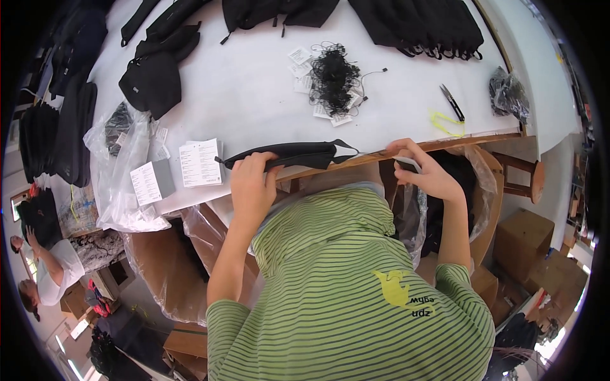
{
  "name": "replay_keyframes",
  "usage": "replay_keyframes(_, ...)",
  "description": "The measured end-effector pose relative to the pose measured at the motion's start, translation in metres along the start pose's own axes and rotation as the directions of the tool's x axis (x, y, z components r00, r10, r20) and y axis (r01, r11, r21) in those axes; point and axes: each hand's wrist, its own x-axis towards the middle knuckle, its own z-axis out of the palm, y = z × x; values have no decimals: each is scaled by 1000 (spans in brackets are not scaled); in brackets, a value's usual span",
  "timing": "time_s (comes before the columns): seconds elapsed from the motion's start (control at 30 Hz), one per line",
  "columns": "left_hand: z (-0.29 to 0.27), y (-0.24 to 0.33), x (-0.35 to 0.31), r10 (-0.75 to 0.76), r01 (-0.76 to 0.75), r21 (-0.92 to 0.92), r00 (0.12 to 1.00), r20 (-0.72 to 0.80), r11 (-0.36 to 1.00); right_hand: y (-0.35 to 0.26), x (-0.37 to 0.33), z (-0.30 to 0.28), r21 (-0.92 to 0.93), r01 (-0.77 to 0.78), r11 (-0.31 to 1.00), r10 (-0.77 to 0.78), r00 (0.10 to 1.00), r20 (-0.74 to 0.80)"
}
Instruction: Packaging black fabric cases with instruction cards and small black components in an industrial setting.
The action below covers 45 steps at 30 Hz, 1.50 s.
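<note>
A slim black zippered fabric bag (pixel 289 154) lies along the table's near edge, its zipper pull at the left end. My left hand (pixel 251 184) is closed on its left part, fingers over the top and thumb at the near side. My right hand (pixel 429 173) is at the bag's right, pinching a small hang tag (pixel 408 164) with a dark face and pale edge. A thin dark cord (pixel 368 153) runs between the bag's right end and my right fingertips. How the cord is fixed there is too small to tell.
Beyond the bag lies a tangle of black tag strings (pixel 333 79) with white tags. Stacked printed cards (pixel 201 163) and clear plastic bags (pixel 121 190) are at the left. Thread snips (pixel 452 103) lie at the right. Black bags (pixel 416 25) line the far side; a co-worker (pixel 60 273) is at far left.
</note>
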Motion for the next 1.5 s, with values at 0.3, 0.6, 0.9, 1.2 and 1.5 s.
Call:
replay_keyframes(0.3,-5,4,7,106,-106,-4,993,54,994,14,3,-20,490,440,753,-45,777,-628)
replay_keyframes(0.6,-30,38,6,133,-128,-54,983,127,990,-14,104,59,937,327,124,-238,926,-292)
replay_keyframes(0.9,-37,24,9,105,-105,42,994,11,994,-36,111,38,-144,582,800,-398,335,-854)
replay_keyframes(1.2,-8,4,9,144,-144,-23,990,2,989,-84,80,74,-468,577,669,-742,558,-371)
replay_keyframes(1.5,0,-7,2,120,-124,-61,991,-57,990,-87,109,109,-622,492,609,-633,774,-6)
